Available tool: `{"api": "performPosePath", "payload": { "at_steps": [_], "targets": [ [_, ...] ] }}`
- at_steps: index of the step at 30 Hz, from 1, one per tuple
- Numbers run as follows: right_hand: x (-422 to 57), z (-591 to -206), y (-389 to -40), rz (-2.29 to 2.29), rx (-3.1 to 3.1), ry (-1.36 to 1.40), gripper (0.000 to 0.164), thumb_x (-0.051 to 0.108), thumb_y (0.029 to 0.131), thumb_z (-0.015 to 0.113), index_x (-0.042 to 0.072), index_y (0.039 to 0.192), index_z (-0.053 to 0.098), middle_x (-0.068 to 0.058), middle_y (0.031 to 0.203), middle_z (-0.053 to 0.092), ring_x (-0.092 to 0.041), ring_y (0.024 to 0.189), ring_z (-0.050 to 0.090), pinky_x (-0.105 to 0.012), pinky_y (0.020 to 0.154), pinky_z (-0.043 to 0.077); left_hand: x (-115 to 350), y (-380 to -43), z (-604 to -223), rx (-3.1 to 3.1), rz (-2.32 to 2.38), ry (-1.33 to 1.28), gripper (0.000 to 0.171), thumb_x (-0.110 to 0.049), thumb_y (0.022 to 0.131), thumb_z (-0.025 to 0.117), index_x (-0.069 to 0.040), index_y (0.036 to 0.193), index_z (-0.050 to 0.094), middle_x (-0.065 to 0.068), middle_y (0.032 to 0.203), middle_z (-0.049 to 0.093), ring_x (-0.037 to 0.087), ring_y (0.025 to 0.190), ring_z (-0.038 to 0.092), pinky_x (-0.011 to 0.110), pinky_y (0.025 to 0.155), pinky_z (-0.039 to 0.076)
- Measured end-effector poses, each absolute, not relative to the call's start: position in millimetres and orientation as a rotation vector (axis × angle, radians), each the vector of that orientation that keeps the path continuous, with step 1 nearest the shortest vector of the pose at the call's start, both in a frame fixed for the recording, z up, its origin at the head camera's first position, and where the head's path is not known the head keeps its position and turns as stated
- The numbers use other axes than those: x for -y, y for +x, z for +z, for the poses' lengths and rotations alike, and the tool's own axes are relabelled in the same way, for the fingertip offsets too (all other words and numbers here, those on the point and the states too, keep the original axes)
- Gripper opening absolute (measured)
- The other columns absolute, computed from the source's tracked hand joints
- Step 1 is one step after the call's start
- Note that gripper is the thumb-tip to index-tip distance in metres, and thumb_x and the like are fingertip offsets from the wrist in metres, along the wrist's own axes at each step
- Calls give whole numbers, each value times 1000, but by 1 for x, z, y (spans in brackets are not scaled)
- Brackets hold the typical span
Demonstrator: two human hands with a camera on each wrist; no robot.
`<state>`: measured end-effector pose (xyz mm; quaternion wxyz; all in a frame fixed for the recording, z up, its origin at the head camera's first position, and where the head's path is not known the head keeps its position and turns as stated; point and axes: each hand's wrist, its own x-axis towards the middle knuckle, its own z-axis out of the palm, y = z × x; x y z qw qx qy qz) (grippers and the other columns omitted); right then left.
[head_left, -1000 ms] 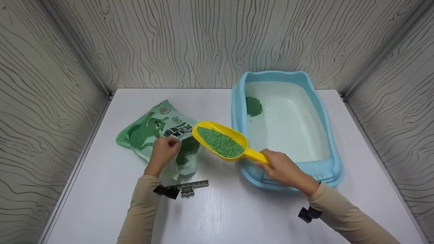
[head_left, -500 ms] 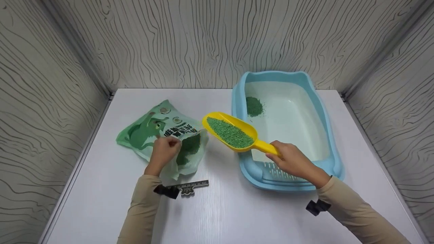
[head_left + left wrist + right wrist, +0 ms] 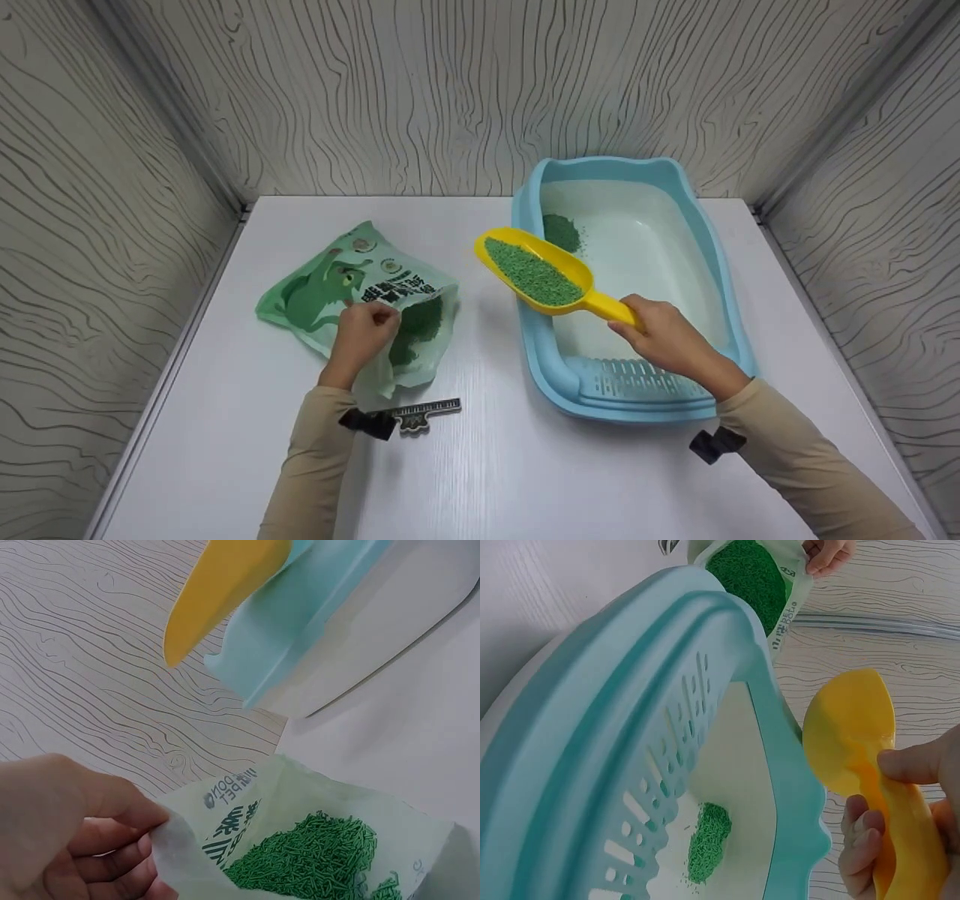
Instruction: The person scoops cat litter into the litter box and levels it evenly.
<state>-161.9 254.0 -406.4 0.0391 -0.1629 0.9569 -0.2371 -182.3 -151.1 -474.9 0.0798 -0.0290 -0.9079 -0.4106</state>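
Observation:
My right hand (image 3: 667,336) grips the handle of a yellow scoop (image 3: 601,303), holding it level over the left rim of a blue litter box (image 3: 534,345). Green pellet litter (image 3: 536,276) fills the scoop's bowl. With thumb and finger, my left hand (image 3: 365,330) pinches the edge of an open light-green litter bag (image 3: 442,358) lying on its side. In the left wrist view, green pellets (image 3: 315,859) show inside the bag's mouth. A small heap of pellets (image 3: 562,233) lies in the litter box near its left wall, and the right wrist view shows that heap (image 3: 709,841) too.
A dark ruler-like piece with an ornate lower edge (image 3: 415,424) lies on the white table (image 3: 480,465) below the bag, partly behind my left wrist. Wood-grain patterned walls (image 3: 450,97) enclose the table at the back and both sides.
My right hand has carried the loaded scoop from over the bag's mouth up and to the right, to the litter box rim. The left hand and the bag have stayed in place.

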Motion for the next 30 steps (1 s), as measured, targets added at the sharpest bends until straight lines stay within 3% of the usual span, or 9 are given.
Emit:
{"api": "performPosePath", "payload": {
  "at_steps": [5,8,11,17,30],
  "targets": [
    [-260,-406,-167,-724,-2938,-459,25,15,94,60,-5,108,57,-12,78,61,-16,64,48,-28,61,42,152,-182,-475,2718,-1244,-78,14,-5,85,61,3,84,73,18,74,70,15,61,54,48,89,49],
    [-263,-404,-168,-717,-2943,-440,26,16,94,59,-6,109,57,-13,79,61,-17,66,49,-28,62,42,151,-183,-475,2721,-1243,-76,14,-5,84,62,3,84,73,18,75,71,14,62,54,44,84,51],
    [-266,-403,-171,-714,-2947,-424,27,15,94,58,-7,109,57,-14,80,61,-18,67,49,-29,63,42,151,-182,-475,2726,-1242,-74,14,-5,84,63,4,85,73,18,76,71,13,62,53,34,69,49],
    [-276,-403,-178,-692,-2969,-381,29,16,94,58,-8,111,56,-17,82,61,-20,68,50,-30,63,42,151,-183,-475,2733,-1248,-65,14,-4,83,63,4,86,74,18,77,71,15,63,55,27,64,45],
    [-299,-397,-195,-706,-2973,-284,34,17,96,56,-10,115,54,-21,88,61,-23,72,52,-30,65,43,150,-183,-475,2731,-1258,-48,13,-4,83,64,4,85,73,18,77,72,16,64,57,38,73,50]
  ]
}}
